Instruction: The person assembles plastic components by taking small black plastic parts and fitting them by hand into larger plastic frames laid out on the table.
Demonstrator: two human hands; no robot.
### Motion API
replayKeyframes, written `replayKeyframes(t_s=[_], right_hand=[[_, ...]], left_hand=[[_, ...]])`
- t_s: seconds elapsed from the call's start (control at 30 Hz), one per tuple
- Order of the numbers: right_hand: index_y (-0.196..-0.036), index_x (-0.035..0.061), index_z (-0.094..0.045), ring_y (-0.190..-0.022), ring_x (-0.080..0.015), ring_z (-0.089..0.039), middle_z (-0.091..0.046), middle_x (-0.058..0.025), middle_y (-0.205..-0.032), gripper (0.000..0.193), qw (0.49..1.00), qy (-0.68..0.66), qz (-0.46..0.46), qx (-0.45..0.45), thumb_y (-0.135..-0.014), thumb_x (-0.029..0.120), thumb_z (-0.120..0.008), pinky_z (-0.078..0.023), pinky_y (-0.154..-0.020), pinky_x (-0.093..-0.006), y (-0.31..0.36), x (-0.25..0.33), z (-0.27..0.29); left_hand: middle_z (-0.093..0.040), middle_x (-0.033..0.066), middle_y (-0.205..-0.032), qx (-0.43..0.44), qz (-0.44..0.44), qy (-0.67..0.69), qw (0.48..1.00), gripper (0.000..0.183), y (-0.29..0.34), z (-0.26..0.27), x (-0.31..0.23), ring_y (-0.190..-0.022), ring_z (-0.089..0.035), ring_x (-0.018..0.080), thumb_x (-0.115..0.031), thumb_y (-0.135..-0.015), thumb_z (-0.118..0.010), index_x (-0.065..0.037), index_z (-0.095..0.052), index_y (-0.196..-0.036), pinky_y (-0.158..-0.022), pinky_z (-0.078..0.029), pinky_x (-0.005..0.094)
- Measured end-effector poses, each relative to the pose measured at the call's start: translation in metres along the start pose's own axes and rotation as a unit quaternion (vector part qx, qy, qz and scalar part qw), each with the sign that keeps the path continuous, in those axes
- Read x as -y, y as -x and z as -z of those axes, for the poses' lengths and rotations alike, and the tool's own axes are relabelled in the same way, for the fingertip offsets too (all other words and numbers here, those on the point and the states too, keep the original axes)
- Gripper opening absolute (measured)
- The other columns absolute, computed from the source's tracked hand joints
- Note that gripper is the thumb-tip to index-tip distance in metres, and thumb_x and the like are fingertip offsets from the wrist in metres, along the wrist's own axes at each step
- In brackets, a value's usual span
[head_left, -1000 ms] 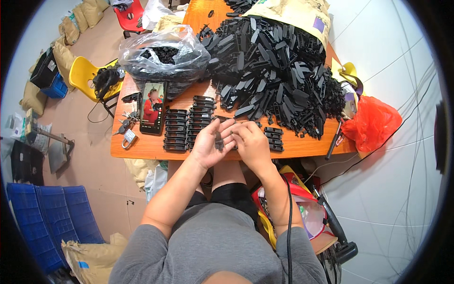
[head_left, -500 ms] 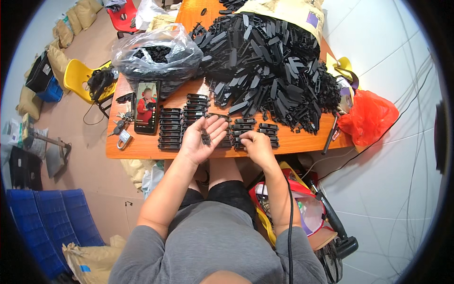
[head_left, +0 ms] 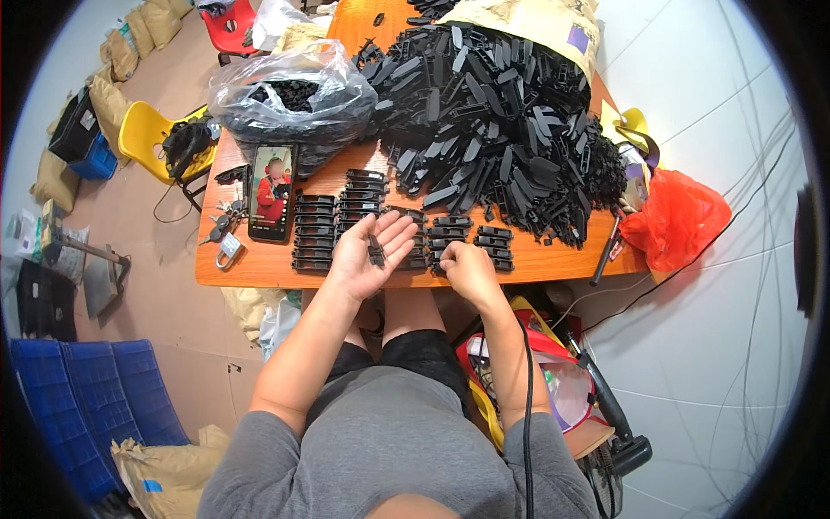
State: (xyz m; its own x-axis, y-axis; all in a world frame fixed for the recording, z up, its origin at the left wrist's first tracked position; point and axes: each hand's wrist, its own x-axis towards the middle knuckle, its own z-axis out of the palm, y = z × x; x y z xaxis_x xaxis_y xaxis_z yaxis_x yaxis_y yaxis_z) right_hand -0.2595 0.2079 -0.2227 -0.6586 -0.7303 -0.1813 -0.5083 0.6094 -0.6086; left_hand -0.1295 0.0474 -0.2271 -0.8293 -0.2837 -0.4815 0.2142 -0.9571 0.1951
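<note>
Palm up, my left hand (head_left: 367,259) is held over the near edge of the table with its fingers stretched out. Several small dark pieces (head_left: 376,253) lie in its palm. My right hand (head_left: 469,271) is closed in a pinch over a column of black plastic parts (head_left: 450,233); whatever its fingertips hold is hidden. To the right stands a shorter column of similar parts (head_left: 494,248). Left of my left hand, more of these long, narrow parts are laid in columns (head_left: 314,233). The column behind my left hand is partly covered.
A large heap of loose black parts (head_left: 484,121) spills from a paper sack (head_left: 536,19) on the wooden table (head_left: 268,274). Beside it are a clear plastic bag (head_left: 294,112), a phone (head_left: 272,195), a padlock (head_left: 229,251) and a red bag (head_left: 679,212). A black cable (head_left: 530,389) crosses my right arm.
The view has shifted slightly, so the table sits a little to the right. My hands keep nearly the same pose, with the pieces still in my left palm.
</note>
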Motion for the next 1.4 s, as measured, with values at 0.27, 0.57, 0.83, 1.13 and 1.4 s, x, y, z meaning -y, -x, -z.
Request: replayKeyframes(t_s=[0.27,0.57,0.83,1.13,1.4], right_hand=[[-0.084,0.0040,-0.064,-0.083,-0.0375,-0.065,-0.066,-0.0182,-0.085,0.007,0.990,0.123,0.048,-0.059,-0.081,0.010,-0.065,-0.051,-0.074,-0.0478,0.000,0.002,-0.001],[-0.090,0.0016,-0.069,-0.083,-0.0293,-0.065,-0.066,-0.0131,-0.092,0.024,0.990,-0.076,0.105,-0.048,-0.080,0.023,-0.071,-0.051,-0.074,-0.0378,0.004,0.090,0.002],[-0.088,-0.0001,-0.065,-0.073,-0.0121,-0.063,-0.066,-0.0049,-0.084,0.009,0.945,-0.306,0.109,-0.038,-0.083,0.007,-0.068,-0.050,-0.064,-0.0266,-0.010,0.082,-0.019],[-0.090,0.0024,-0.072,-0.084,-0.0297,-0.069,-0.071,-0.0168,-0.086,0.017,0.994,-0.111,0.006,-0.020,-0.079,0.015,-0.070,-0.052,-0.078,-0.0375,-0.078,0.051,-0.019],[-0.086,0.0043,-0.071,-0.089,-0.0325,-0.067,-0.071,-0.0164,-0.089,0.016,0.999,-0.027,-0.025,-0.018,-0.079,0.019,-0.070,-0.051,-0.080,-0.0416,-0.097,0.065,-0.032]], left_hand=[[-0.052,0.0211,-0.136,0.008,0.005,0.006,1.000,0.049,-0.002,-0.004,0.001,-0.126,-0.052,0.0334,-0.034,-0.104,-0.034,0.002,-0.044,-0.136,-0.104,-0.045,0.0441],[-0.053,0.0181,-0.134,0.106,0.022,-0.014,0.994,0.063,-0.001,-0.006,0.012,-0.120,-0.054,0.0269,-0.048,-0.103,-0.026,0.001,-0.041,-0.140,-0.102,-0.043,0.0394],[-0.059,0.0150,-0.122,0.147,0.037,0.054,0.987,0.057,-0.008,0.014,0.003,-0.116,-0.056,0.0261,-0.045,-0.104,-0.027,0.000,-0.050,-0.132,-0.100,-0.045,0.0408],[-0.066,0.0055,-0.086,-0.044,-0.024,0.131,0.990,0.031,0.011,0.045,-0.033,-0.060,-0.051,0.0095,-0.033,-0.101,-0.045,-0.009,-0.063,-0.091,-0.046,-0.038,0.0194],[-0.061,0.0040,-0.086,-0.118,-0.058,0.136,0.982,0.027,0.017,0.037,-0.039,-0.065,-0.052,0.0119,-0.032,-0.100,-0.047,-0.009,-0.061,-0.094,-0.053,-0.043,0.0223]])
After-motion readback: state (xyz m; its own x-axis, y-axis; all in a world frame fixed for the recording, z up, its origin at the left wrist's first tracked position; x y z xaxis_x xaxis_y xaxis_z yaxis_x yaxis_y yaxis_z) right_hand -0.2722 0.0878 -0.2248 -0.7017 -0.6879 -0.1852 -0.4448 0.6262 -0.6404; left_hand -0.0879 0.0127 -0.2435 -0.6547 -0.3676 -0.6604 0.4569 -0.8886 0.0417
